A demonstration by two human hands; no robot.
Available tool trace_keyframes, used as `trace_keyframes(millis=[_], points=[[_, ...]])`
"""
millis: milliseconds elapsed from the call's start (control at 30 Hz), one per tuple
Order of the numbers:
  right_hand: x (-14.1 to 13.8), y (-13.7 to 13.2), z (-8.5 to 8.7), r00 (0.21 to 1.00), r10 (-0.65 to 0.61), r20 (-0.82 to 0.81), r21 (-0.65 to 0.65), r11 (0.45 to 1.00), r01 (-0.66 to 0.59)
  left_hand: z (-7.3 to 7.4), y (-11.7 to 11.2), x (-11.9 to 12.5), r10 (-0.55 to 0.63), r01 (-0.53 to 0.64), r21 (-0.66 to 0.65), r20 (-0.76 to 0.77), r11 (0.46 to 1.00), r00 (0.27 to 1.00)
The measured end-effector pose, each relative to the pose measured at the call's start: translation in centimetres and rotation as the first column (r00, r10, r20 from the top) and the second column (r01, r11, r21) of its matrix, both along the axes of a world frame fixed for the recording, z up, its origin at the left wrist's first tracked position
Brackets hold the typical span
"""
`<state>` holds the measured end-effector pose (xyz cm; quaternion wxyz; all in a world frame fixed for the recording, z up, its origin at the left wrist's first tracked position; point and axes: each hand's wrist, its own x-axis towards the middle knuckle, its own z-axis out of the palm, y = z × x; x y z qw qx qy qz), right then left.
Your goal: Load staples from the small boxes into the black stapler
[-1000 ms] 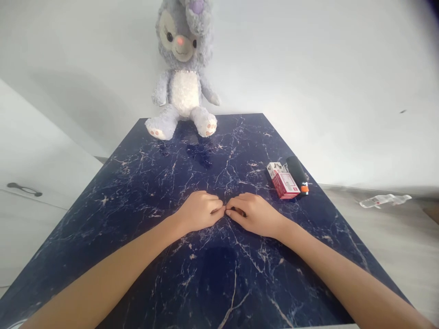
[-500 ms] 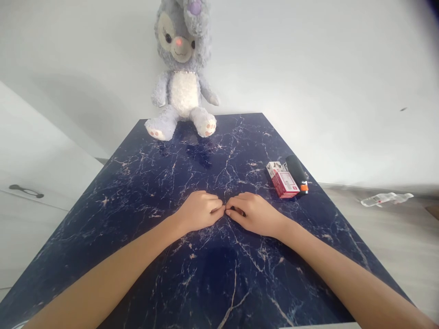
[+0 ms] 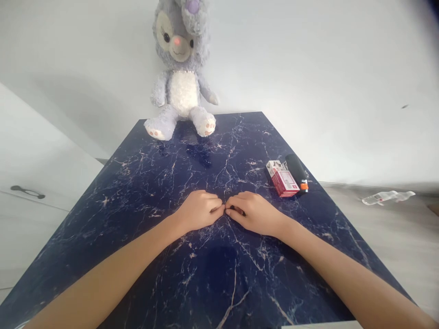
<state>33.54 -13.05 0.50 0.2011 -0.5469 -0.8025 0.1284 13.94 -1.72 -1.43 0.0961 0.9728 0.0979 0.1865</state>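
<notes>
My left hand (image 3: 200, 210) rests on the dark blue marbled table (image 3: 212, 278), its fingers curled in and closed with nothing visible in them. Facing it, my right hand (image 3: 253, 213) lies in the same way, thumb bent toward the curled fingers and a small dark gap between them. The fingertips of both hands meet, or nearly so, at the middle of the table. Nearest to my right hand, farther back and to the right, is a red and white box (image 3: 283, 179). Against that box lies a black cylinder (image 3: 297, 171) with an orange band.
A large grey-purple plush toy (image 3: 183, 91) sits on the table's far edge, against the white wall (image 3: 308, 68). On the floor to the right lies a clear plastic bottle (image 3: 387, 198). A white cabinet with a dark handle (image 3: 27, 192) stands at the left.
The camera view has shifted very slightly. Both hands stay in the same place and pose, and the objects on the table have not moved.
</notes>
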Motion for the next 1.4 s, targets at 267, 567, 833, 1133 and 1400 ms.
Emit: trace_keyframes(millis=[267,567,833,1133,1400], points=[[-0.04,0.0,0.2,1.0,0.004,-0.005,0.008,1.0,-0.004,0.02,0.03,0.0,0.002,-0.002,0.018,0.0,1.0,1.0],[-0.11,0.01,0.01,1.0,-0.002,-0.004,0.023,1.0,0.002,-0.09,0.08,-0.01,0.001,-0.001,0.012,0.009,1.0,1.0],[-0.03,-0.01,0.14,1.0,0.0,0.002,0.008,1.0,0.0,-0.03,0.05,0.02,0.006,-0.006,0.006,-0.009,1.0,1.0],[-0.1,0.0,0.19,1.0,0.001,-0.005,0.013,1.0,-0.001,-0.1,0.06,0.02,0.011,-0.011,0.002,-0.019,1.0,1.0],[-0.04,-0.03,0.06,1.0,-0.004,0.0,0.005,1.0,0.004,0.26,-0.05,0.0,0.039,-0.039,-0.001,-0.005,0.999,0.999]])
